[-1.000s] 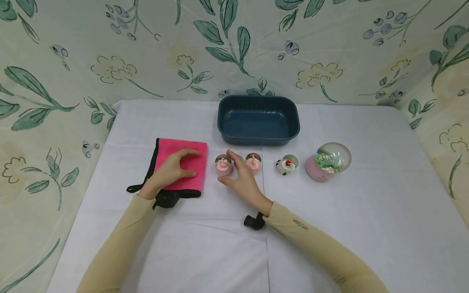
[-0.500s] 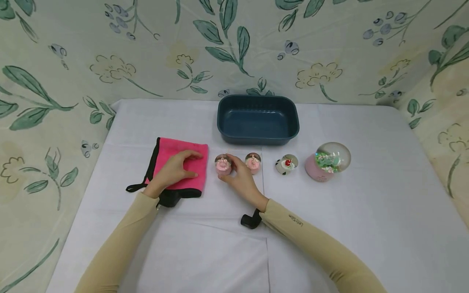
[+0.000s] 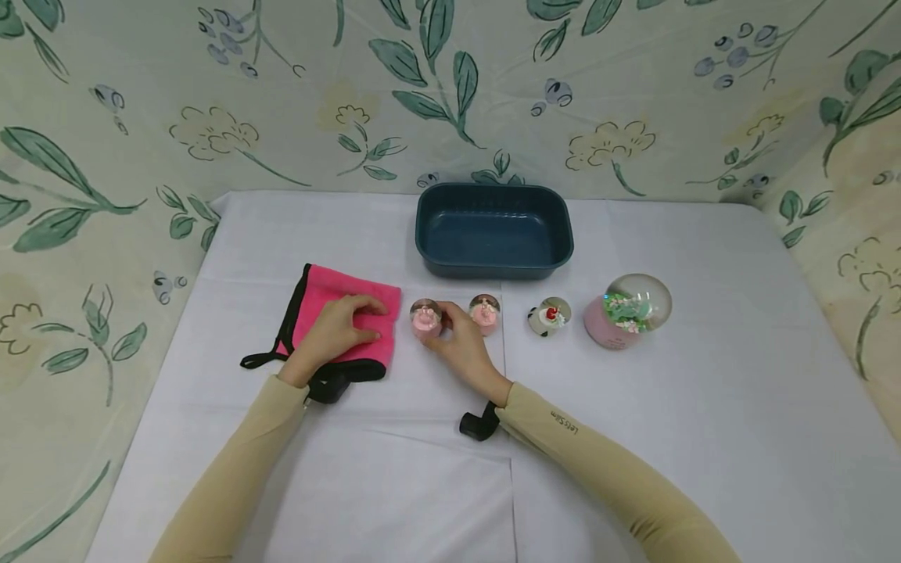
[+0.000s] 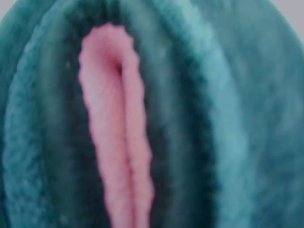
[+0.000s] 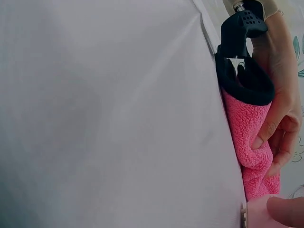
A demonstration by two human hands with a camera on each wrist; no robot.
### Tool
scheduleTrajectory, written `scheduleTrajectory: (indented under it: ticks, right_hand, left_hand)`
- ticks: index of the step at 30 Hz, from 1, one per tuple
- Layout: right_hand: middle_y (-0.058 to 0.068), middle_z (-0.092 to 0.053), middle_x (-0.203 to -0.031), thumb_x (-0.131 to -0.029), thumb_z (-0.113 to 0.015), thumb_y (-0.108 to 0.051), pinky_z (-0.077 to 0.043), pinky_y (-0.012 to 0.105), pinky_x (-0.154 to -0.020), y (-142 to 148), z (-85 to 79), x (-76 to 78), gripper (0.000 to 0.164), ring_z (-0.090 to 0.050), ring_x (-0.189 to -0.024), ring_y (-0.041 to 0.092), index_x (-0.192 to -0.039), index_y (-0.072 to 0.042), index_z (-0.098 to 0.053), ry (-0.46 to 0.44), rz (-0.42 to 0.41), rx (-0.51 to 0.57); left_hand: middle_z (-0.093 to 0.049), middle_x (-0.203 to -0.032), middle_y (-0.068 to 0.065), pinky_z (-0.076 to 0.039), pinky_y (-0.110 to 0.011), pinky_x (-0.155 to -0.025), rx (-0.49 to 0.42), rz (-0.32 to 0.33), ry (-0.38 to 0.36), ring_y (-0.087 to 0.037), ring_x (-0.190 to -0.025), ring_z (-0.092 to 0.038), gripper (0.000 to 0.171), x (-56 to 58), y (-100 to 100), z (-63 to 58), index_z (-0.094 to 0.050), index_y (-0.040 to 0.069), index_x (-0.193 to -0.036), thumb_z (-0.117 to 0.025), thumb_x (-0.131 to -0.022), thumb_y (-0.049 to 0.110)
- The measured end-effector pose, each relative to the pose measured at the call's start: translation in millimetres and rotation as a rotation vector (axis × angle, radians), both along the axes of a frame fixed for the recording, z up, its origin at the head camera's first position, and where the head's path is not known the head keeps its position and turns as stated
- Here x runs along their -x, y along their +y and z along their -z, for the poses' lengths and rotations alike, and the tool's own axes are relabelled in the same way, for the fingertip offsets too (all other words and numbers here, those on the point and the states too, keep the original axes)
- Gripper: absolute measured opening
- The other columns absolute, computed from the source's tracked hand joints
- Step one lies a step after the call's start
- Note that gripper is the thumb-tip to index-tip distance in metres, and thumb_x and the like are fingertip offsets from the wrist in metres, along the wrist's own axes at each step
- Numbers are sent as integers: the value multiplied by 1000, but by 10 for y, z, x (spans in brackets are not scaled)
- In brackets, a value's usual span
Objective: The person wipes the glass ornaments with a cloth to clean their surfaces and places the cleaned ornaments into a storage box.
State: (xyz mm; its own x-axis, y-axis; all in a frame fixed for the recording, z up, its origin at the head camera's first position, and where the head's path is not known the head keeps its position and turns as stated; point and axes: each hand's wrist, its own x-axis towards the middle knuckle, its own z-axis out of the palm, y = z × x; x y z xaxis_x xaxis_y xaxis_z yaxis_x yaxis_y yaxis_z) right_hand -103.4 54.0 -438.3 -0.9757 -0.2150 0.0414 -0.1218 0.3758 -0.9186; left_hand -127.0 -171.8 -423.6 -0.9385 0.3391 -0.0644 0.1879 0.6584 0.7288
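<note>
Right grip (image 3: 468, 350) holds small globe (image 3: 425, 318), pink figure (image 3: 425, 316) inside.

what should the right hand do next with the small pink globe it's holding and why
Probably bring the small pink globe across to the pink cloth: the right hand has it in its grip, the left hand pinches the cloth close by, and in the head view a narrow gap separates the two.

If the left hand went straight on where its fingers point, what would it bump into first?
Beyond the pink cloth it grips, the left hand would probably meet the small pink globe held by the right hand, though heights are hard to judge.
</note>
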Motion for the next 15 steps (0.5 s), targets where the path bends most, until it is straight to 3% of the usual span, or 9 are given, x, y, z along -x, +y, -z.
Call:
scheduleTrajectory:
  ticks: [11,15]
  right_hand:
    - [17,-63,-111,-77,-74,0,-48,38,-86,1,-23,-23,45,-60,-99,26,-119,5,-59,-23,3,-39]
    - [19,-63,-112,-77,-74,-1,-49,38,-85,3,-62,-52,46,-61,-99,28,-119,5,-59,-33,-17,-37]
  left_hand:
    - [-69,-100,-8,-51,-39,-76,-52,-64,127,-24,-88,-60,24,-85,34,20,-72,4,-103,-73,-79,1]
    - [-70,-98,-9,-50,-38,-76,-94,-69,155,-23,-87,-60,23,-112,27,-29,-72,4,-100,-73,-78,-2]
